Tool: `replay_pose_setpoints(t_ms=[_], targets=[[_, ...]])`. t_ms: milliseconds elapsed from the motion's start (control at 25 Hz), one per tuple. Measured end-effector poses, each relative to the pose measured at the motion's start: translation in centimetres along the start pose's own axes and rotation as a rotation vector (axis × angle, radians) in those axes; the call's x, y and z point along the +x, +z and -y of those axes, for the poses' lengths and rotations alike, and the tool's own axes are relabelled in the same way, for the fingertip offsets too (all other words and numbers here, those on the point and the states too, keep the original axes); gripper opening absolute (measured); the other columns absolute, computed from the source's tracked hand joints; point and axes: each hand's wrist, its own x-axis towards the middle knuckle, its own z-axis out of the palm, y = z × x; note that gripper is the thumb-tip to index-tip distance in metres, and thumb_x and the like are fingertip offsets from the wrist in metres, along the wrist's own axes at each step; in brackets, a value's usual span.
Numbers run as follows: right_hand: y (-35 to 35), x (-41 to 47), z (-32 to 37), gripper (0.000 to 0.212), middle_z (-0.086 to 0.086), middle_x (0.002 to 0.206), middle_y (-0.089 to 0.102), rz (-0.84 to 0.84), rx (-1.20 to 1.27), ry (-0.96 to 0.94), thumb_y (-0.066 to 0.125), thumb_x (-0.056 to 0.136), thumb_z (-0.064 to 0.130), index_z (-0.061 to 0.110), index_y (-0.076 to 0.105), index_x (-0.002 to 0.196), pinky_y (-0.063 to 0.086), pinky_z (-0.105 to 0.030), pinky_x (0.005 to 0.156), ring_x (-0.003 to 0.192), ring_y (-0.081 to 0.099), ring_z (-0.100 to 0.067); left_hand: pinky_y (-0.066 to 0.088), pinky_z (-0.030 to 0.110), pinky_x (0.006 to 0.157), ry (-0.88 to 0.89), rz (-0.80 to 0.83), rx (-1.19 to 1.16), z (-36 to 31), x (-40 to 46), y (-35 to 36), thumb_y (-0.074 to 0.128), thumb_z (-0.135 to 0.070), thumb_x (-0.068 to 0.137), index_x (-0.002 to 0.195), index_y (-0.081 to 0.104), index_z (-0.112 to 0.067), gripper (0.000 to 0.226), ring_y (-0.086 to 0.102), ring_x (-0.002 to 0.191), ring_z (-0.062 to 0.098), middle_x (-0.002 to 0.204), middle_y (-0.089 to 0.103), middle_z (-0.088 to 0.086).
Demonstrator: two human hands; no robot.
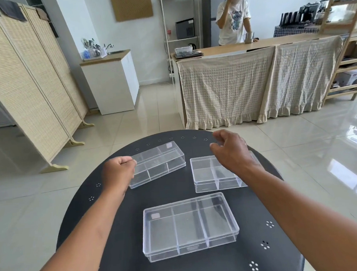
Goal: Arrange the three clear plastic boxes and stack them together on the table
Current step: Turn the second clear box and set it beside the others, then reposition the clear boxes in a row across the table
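Three clear plastic boxes with inner dividers lie apart on a round black table [123,257]. The far-left box [161,161] sits at an angle; my left hand [118,172] is at its left end with curled fingers touching it. The right box [210,175] is partly covered by my right hand [231,150], which hovers above it with fingers apart and nothing in them. The largest box [189,224] lies nearest me, untouched, in the middle of the table.
The table's far rim [173,133] drops to a tiled floor. Beyond are a folding wicker screen [19,83] at left, a white cabinet [111,83], and a cloth-draped counter [254,82] with a person standing behind it.
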Motion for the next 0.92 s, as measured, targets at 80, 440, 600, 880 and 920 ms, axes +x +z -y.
replay_pose_setpoints(t_ms=[80, 440, 600, 880, 920], targets=[[2.3, 0.9, 1.4, 0.048, -0.004, 0.134, 0.072, 0.04, -0.022, -0.021, 0.065, 0.094, 0.02, 0.01, 0.066, 0.14, 0.043, -0.033, 0.113, 0.131, 0.06, -0.022, 0.058, 0.038, 0.075, -0.019, 0.01, 0.089, 1.3, 1.5, -0.8, 0.068, -0.037, 0.07, 0.058, 0.058, -0.015, 0.027, 0.059, 0.064, 0.024, 0.065, 0.061, 0.008], [11.1, 5.7, 4.8, 0.046, -0.013, 0.136, 0.067, 0.197, -0.208, 0.035, 0.063, 0.098, 0.03, 0.004, 0.064, 0.136, 0.044, -0.039, 0.109, 0.134, 0.056, -0.033, 0.065, 0.05, 0.072, -0.17, 0.15, 0.181, 6.0, 6.2, -0.3, 0.077, -0.052, 0.074, 0.069, 0.065, -0.006, 0.048, 0.064, 0.055, 0.029, 0.062, 0.06, 0.009], [13.0, 7.6, 4.1, 0.028, -0.006, 0.088, 0.056, 0.256, -0.283, 0.152, 0.058, 0.097, 0.031, 0.011, 0.052, 0.079, 0.043, -0.034, 0.081, 0.092, 0.054, -0.031, 0.066, 0.042, 0.068, -0.251, 0.172, 0.019, 7.1, 7.2, 0.0, 0.081, -0.043, 0.08, 0.098, 0.071, 0.01, 0.056, 0.066, 0.067, 0.024, 0.085, 0.068, 0.014], [14.1, 9.2, 3.9, 0.032, -0.004, 0.065, 0.055, 0.361, -0.279, 0.265, 0.064, 0.092, 0.035, 0.013, 0.052, 0.073, 0.046, -0.032, 0.071, 0.062, 0.061, -0.028, 0.058, 0.038, 0.071, -0.398, 0.218, -0.114, 6.3, 7.0, -0.5, 0.076, -0.031, 0.083, 0.094, 0.064, -0.007, 0.028, 0.063, 0.085, 0.026, 0.095, 0.063, 0.009], [14.1, 9.5, 3.6, 0.032, -0.005, 0.064, 0.054, 0.362, -0.239, 0.277, 0.068, 0.09, 0.034, 0.012, 0.053, 0.073, 0.048, -0.035, 0.073, 0.058, 0.058, -0.028, 0.058, 0.038, 0.073, -0.41, 0.215, -0.127, 6.2, 6.8, -0.5, 0.075, -0.029, 0.083, 0.095, 0.064, -0.007, 0.027, 0.063, 0.086, 0.026, 0.095, 0.062, 0.009]])
